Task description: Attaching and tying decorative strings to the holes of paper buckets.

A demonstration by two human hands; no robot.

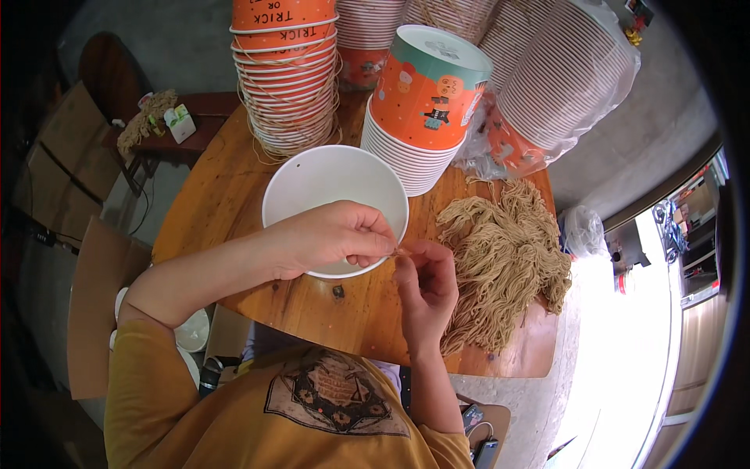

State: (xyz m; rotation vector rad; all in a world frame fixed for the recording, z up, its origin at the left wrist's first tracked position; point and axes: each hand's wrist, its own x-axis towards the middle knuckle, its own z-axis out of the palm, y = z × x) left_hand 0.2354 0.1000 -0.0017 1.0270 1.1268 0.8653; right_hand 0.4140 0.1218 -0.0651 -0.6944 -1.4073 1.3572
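Note:
A white paper bucket (328,178) stands mouth up on the wooden table in front of me. My left hand (336,238) reaches across its opening, fingers pinched together at the right side of the rim. My right hand (426,285) meets it there, thumb and forefinger also closed. Between the two sets of fingertips is a small bit of thin tan string (399,252), mostly hidden by the fingers. Just right of my right hand lies a loose heap of tan strings (500,262).
Behind the bucket rise a stack of orange buckets with strings hanging on it (285,86) and an upside-down orange and green stack (426,102). Plastic-wrapped bucket stacks (558,78) lean at the back right. A cardboard box (101,313) sits left of the table (226,211).

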